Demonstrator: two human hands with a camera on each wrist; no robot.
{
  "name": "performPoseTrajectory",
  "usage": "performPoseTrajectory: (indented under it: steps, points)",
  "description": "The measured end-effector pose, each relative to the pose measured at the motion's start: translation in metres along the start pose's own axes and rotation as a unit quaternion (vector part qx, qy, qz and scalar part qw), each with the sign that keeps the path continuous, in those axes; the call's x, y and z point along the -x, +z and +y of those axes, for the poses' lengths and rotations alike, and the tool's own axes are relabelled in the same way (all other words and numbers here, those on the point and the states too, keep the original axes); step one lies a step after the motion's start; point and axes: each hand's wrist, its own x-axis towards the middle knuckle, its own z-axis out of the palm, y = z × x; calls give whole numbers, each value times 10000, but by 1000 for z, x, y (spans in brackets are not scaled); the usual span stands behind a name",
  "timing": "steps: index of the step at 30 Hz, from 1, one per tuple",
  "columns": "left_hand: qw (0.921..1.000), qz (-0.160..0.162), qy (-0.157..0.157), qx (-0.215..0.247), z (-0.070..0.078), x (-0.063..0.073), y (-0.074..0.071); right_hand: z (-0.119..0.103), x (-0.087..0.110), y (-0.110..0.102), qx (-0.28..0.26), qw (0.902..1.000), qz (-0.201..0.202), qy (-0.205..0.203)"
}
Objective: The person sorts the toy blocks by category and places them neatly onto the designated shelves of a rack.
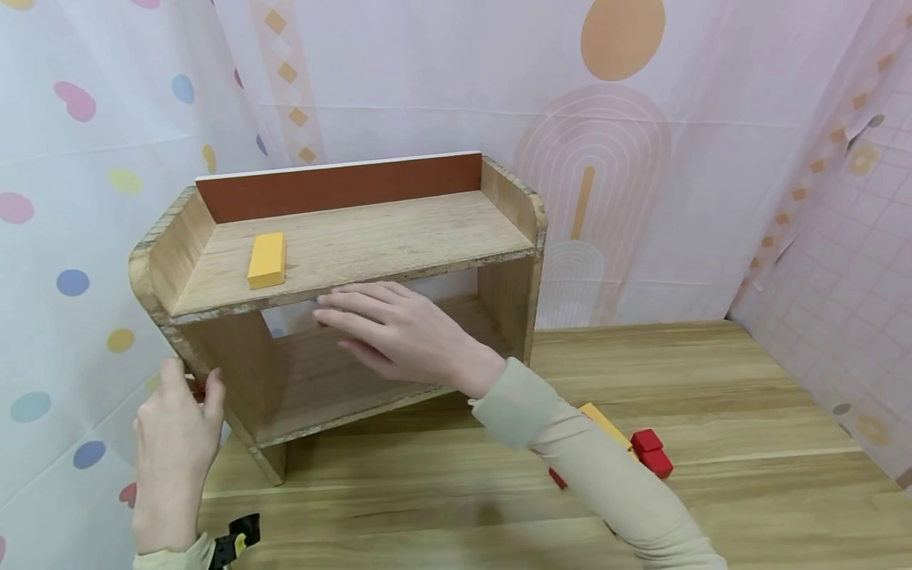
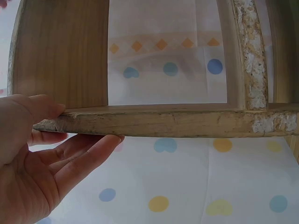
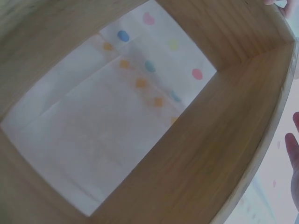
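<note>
A two-tier wooden shelf (image 1: pixel 370 229) with a reddish-brown back strip stands on the table. Its left side panel (image 2: pixel 182 123) is held by my left hand (image 1: pixel 178 427), thumb on one face and fingers on the other in the left wrist view. A small dark red patch shows between thumb and finger in the head view; what it is I cannot tell. My right hand (image 1: pixel 406 336) is before the shelf's opening, fingers extended near the upper board's front edge; contact is unclear. In the right wrist view only its fingers (image 3: pixel 292 149) appear. On the upper board lies a yellow block (image 1: pixel 267 260).
Right of the shelf, red blocks (image 1: pixel 651 453) and a yellow block (image 1: pixel 606 426) lie on the wood-grain table (image 1: pixel 712 380), partly behind my right sleeve. A small red piece (image 1: pixel 558 478) lies nearby. Patterned curtains (image 1: pixel 427 71) hang behind and at both sides.
</note>
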Motion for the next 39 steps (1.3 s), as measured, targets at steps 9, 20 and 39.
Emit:
performPoseTrajectory:
  steps: [9, 20, 39]
  points:
    - [10000, 42, 30, 15, -1, 1, 0, 17, 60, -8, -789, 9956, -57, 506]
    - [9999, 61, 63, 54, -1, -1, 1, 26, 151, -8, -2035, 9550, -704, 2037]
    - [10000, -14, -43, -27, 1, 0, 0, 41, 291, -13, -3261, 8107, -2007, 4428]
